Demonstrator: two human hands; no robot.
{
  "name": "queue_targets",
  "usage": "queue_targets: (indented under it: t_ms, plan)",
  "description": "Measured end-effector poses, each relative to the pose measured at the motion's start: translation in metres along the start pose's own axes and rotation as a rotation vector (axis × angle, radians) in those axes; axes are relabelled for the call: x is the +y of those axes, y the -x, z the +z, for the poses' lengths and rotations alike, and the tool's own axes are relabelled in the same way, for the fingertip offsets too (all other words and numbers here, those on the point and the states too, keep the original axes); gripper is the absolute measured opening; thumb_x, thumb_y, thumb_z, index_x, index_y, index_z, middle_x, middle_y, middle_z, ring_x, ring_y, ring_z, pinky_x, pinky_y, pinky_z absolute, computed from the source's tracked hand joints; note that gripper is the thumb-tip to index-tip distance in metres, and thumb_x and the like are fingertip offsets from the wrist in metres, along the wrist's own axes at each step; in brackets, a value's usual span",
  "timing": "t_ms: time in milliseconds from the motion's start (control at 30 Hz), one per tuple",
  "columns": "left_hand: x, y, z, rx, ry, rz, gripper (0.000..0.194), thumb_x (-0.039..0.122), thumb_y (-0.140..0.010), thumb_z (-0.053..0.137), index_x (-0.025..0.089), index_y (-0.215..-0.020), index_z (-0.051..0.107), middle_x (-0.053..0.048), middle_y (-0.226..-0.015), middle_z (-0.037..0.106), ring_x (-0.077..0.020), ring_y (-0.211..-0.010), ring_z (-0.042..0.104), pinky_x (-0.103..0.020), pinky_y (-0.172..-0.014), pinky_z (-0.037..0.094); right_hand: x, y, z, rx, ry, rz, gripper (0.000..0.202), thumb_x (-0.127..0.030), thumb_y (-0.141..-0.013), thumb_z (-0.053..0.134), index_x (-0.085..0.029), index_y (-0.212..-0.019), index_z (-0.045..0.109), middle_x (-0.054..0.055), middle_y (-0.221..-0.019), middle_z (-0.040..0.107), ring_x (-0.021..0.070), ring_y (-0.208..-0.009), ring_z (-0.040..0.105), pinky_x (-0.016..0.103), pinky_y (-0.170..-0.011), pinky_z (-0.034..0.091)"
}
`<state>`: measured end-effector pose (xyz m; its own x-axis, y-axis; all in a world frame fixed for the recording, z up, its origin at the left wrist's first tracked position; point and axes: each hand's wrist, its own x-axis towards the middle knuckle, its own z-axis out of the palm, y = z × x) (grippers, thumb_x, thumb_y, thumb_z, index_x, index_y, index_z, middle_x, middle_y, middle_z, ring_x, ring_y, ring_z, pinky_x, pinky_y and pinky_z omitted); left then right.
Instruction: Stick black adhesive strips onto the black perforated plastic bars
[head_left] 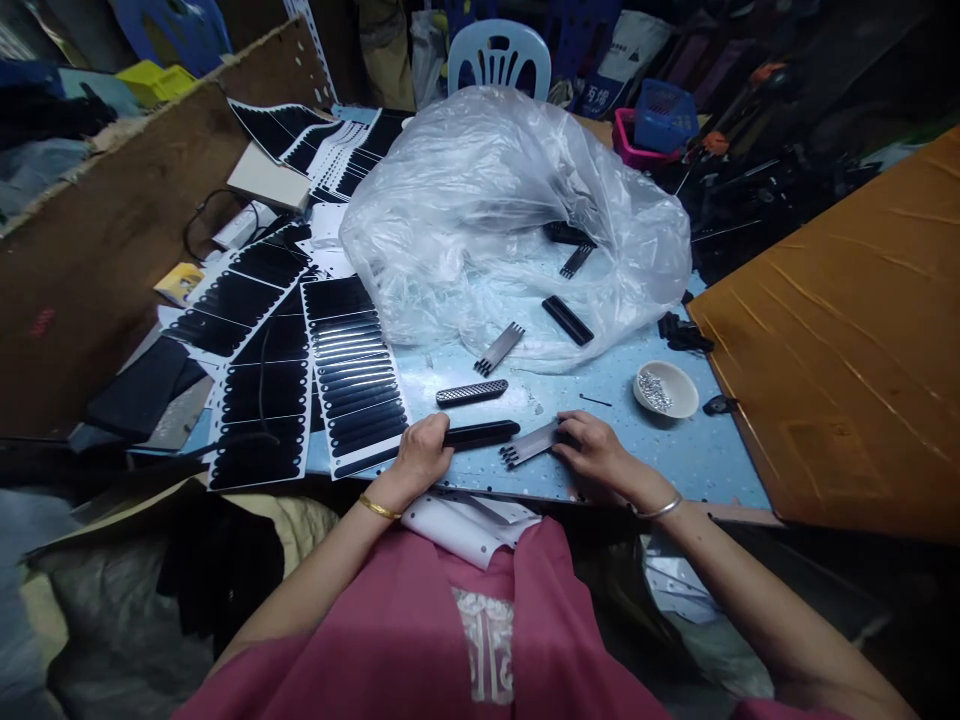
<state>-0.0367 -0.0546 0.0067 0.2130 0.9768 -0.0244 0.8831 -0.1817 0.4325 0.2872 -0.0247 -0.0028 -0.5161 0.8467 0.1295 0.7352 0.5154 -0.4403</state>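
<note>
My left hand [425, 450] is closed on the left end of a long black part [484, 434] near the table's front edge. My right hand [592, 445] pinches the right end of a grey comb-like piece [531, 445], its dark prongs pointing left towards the black part without visibly overlapping it. Just behind them lies a black part with a meshed face [472, 393]. Another grey pronged piece [499, 349] rests farther back, beside the plastic bag. A black part [568, 320] lies at the bag's mouth. To the right, a white bowl [686, 392] holds small metal bits.
A large clear plastic bag [450, 190] covers the back of the blue table [615, 470]. Sheets of black strips [356, 370] are spread at the left. An orange-brown panel [847, 380] stands on the right, a wooden board [135, 200] on the left.
</note>
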Motion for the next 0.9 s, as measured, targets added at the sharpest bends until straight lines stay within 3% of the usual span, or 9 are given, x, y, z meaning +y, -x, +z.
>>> queue_targets:
  t_ms: [100,267,367,433,500,600,733,900]
  plan:
    - [-0.004,0.001,-0.006,0.0,0.026,0.061,0.005,0.022,-0.079,0.06,0.018,-0.08,0.055,-0.006,-0.079,0.06,-0.0204,-0.074,0.056,-0.03,-0.068,0.043,-0.002,0.01,0.0,0.031,-0.021,0.017,0.012,-0.023,-0.08,0.062,-0.017,-0.09,0.066,0.013,-0.109,0.066,0.0254,-0.1,0.063,0.039,-0.085,0.053]
    - [-0.012,-0.003,-0.012,-0.013,-0.087,0.065,0.019,0.035,-0.084,0.062,0.017,-0.079,0.062,-0.007,-0.078,0.06,-0.0206,-0.073,0.057,-0.03,-0.067,0.041,-0.006,0.006,-0.009,0.059,0.037,0.082,0.043,-0.038,-0.079,0.067,-0.013,-0.114,0.061,0.014,-0.099,0.067,0.0254,-0.09,0.064,0.036,-0.078,0.051]
    - [-0.017,-0.007,-0.011,-0.005,-0.107,0.054,0.02,0.036,-0.084,0.063,0.016,-0.082,0.063,-0.007,-0.079,0.063,-0.0209,-0.074,0.058,-0.03,-0.067,0.041,-0.002,-0.005,-0.016,-0.099,0.069,0.177,0.035,-0.045,-0.08,0.065,-0.015,-0.098,0.065,0.008,-0.078,0.066,0.0198,-0.069,0.06,0.03,-0.064,0.045]
    - [-0.02,-0.009,-0.009,0.005,-0.098,0.055,0.02,0.036,-0.085,0.062,0.016,-0.082,0.062,-0.007,-0.08,0.064,-0.0205,-0.074,0.059,-0.03,-0.066,0.04,-0.001,-0.01,-0.017,-0.243,-0.001,0.23,0.03,-0.047,-0.08,0.064,-0.017,-0.083,0.064,0.004,-0.068,0.063,0.016,-0.06,0.055,0.027,-0.057,0.04]
    - [-0.021,-0.01,-0.007,0.02,-0.082,0.048,0.02,0.036,-0.086,0.061,0.017,-0.08,0.06,-0.007,-0.079,0.064,-0.0199,-0.073,0.058,-0.029,-0.066,0.04,-0.002,-0.01,-0.014,-0.31,-0.118,0.288,0.029,-0.047,-0.079,0.064,-0.018,-0.078,0.061,0.001,-0.063,0.06,0.0141,-0.056,0.052,0.025,-0.053,0.036]
    - [-0.022,-0.01,-0.005,0.05,-0.04,0.041,0.017,0.033,-0.085,0.061,0.018,-0.079,0.059,-0.006,-0.077,0.063,-0.0194,-0.073,0.058,-0.029,-0.068,0.041,-0.013,-0.004,-0.001,-0.222,-0.234,0.341,0.032,-0.044,-0.071,0.072,-0.019,-0.084,0.058,-0.003,-0.063,0.059,0.0136,-0.056,0.051,0.024,-0.051,0.036]
    - [-0.024,-0.007,-0.004,0.075,0.028,0.047,0.016,0.033,-0.084,0.062,0.018,-0.081,0.059,-0.004,-0.076,0.063,-0.0181,-0.07,0.058,-0.028,-0.068,0.043,-0.03,-0.002,0.022,-0.029,-0.15,0.219,0.026,-0.037,-0.072,0.072,-0.02,-0.076,0.052,0.0,-0.069,0.06,0.0146,-0.06,0.053,0.026,-0.057,0.039]
    - [-0.027,-0.003,-0.004,0.11,0.108,0.049,0.017,0.026,-0.081,0.064,0.015,-0.094,0.063,-0.005,-0.078,0.065,-0.0169,-0.069,0.059,-0.028,-0.068,0.047,-0.035,-0.021,0.035,0.013,-0.176,0.2,0.024,-0.032,-0.071,0.073,-0.019,-0.082,0.056,0.001,-0.071,0.062,0.0149,-0.061,0.056,0.026,-0.058,0.042]
